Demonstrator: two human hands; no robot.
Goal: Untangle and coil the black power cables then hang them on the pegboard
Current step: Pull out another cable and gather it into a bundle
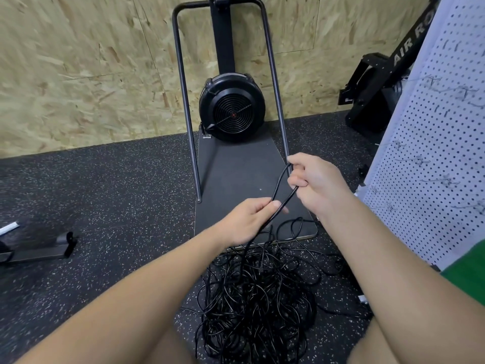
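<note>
The right hand (316,183) has its grip clenched around a loop of black cable (279,185), the fingers curled over the top of the bend where it doubles back. Just below and to the left of that grip, the left hand (250,220) pinches the same two strands between thumb and fingertips, so the short doubled length runs taut from one grip to the other. Both hands are raised above the floor, close together but not touching.

From under the left grip the strands drop straight down into a large tangled pile of cables (256,295), which lies on the speckled rubber floor (105,206) directly beneath the two forearms. A few loose loops spill from the pile toward the right, and some lie over the near edge of a flat dark platform (236,164).

Beyond both grips, at the far end of that platform, a round black fan housing (232,107) sits between two slanted metal tubes, against a chipboard wall (78,69). To the right of the right grip stands the white pegboard (430,158), carrying several thin wire hooks (446,179). Whether any cable hangs on it cannot be told.
</note>
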